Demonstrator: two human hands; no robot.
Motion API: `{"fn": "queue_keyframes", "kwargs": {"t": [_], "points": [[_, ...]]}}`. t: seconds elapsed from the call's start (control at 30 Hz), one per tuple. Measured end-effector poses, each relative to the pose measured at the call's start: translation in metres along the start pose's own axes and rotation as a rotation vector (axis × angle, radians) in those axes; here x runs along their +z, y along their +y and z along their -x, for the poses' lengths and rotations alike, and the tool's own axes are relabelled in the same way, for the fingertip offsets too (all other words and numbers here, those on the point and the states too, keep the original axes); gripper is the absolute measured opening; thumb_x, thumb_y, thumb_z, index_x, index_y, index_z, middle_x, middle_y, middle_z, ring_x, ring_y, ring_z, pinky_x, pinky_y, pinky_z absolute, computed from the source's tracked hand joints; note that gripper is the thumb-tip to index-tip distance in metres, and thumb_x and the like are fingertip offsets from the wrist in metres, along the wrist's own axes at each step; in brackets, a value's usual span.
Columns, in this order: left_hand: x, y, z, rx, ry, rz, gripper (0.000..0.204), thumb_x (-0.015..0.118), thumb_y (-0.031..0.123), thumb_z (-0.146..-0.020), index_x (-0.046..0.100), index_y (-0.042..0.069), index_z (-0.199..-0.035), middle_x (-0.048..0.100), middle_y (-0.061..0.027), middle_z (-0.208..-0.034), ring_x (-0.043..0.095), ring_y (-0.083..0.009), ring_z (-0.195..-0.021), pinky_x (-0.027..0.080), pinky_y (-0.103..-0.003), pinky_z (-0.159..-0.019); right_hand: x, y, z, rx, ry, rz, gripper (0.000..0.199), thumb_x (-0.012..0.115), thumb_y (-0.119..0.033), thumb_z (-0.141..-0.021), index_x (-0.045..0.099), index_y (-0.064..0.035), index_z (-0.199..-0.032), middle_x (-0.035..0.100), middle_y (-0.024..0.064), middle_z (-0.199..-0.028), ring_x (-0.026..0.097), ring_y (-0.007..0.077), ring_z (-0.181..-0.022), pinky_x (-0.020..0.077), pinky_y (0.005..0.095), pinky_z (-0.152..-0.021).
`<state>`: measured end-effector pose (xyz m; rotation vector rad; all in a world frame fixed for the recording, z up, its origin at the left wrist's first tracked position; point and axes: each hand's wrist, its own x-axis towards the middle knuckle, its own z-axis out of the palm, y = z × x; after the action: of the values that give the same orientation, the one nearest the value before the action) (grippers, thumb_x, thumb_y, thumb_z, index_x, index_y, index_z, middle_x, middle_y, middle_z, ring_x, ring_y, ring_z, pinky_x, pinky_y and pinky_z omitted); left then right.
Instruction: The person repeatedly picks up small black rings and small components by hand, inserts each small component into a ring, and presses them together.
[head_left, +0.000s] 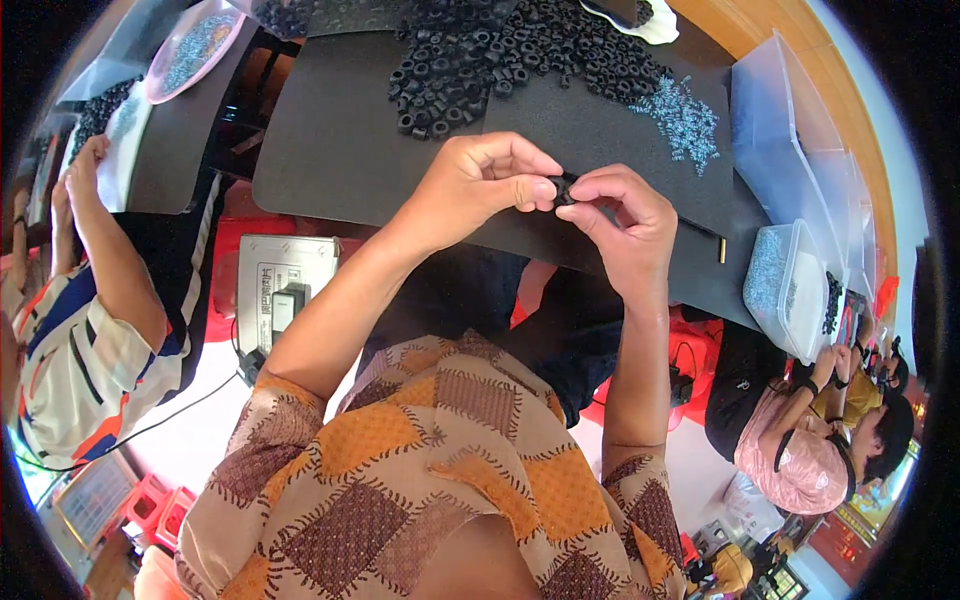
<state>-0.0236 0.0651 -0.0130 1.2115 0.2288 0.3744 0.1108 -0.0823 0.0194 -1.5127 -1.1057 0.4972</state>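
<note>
Between my two hands, above the near edge of the black table, is a small black ring-shaped part (pixel 564 190). My left hand (pixel 490 180) pinches it from the left with thumb and fingers. From the right, the thumb and forefinger of my right hand (pixel 625 205) press on the same part. Fingertips hide most of it. Beyond my hands a big heap of similar black ring-shaped parts (pixel 450 80) is spread over the table. At the heap's right lies a pile of small bluish metal springs (pixel 680 120).
Tall clear plastic bins (pixel 790 130) line the right side. A clear tub (pixel 770 270) holds more bluish springs. A small brass-coloured pin (pixel 722 250) lies at the table's right edge. People sit on both sides; a pink tray (pixel 160 85) of springs stands at the far left.
</note>
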Motion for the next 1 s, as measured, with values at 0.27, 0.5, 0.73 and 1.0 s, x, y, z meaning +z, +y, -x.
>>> {"fn": "queue_keyframes", "kwargs": {"t": [0.27, 0.5, 0.73, 1.0], "points": [[0.001, 0.007, 0.002, -0.077, -0.047, 0.034, 0.016, 0.069, 0.012, -0.091, 0.069, 0.002, -0.102, 0.070, -0.0058, -0.082, 0.064, -0.0098, -0.073, 0.052, -0.023, -0.068, 0.000, -0.002, 0.003, 0.078, -0.030, -0.155, 0.020, 0.078, 0.006, -0.073, 0.066, -0.0008, -0.086, 0.065, 0.0037, -0.087, 0.061, 0.0104, -0.080, 0.0490, 0.0239, -0.071], [0.002, 0.010, 0.000, -0.112, -0.079, 0.068, 0.021, 0.068, 0.020, -0.093, 0.067, 0.002, -0.104, 0.069, -0.0053, -0.082, 0.065, -0.0096, -0.072, 0.051, -0.022, -0.066, 0.001, -0.004, 0.004, 0.069, -0.003, -0.119, 0.017, 0.078, 0.005, -0.075, 0.066, -0.0011, -0.086, 0.064, 0.0024, -0.086, 0.060, 0.0093, -0.079, 0.0488, 0.0237, -0.070], [0.002, 0.010, 0.001, -0.128, -0.099, 0.039, 0.024, 0.067, 0.025, -0.094, 0.068, 0.003, -0.102, 0.069, -0.0042, -0.082, 0.065, -0.0092, -0.072, 0.050, -0.021, -0.065, -0.001, -0.010, 0.002, -0.012, -0.010, 0.024, 0.016, 0.079, 0.002, -0.074, 0.066, -0.0006, -0.084, 0.065, 0.0044, -0.081, 0.061, 0.0108, -0.074, 0.0494, 0.0252, -0.067], [0.000, 0.012, 0.000, -0.139, -0.118, 0.052, 0.022, 0.067, 0.024, -0.093, 0.068, 0.003, -0.100, 0.069, -0.0033, -0.082, 0.065, -0.0084, -0.072, 0.049, -0.020, -0.064, 0.000, -0.020, -0.001, -0.119, 0.008, 0.191, 0.018, 0.080, 0.001, -0.072, 0.066, -0.0008, -0.083, 0.066, 0.0063, -0.078, 0.062, 0.0138, -0.069, 0.0504, 0.0266, -0.064]]}}
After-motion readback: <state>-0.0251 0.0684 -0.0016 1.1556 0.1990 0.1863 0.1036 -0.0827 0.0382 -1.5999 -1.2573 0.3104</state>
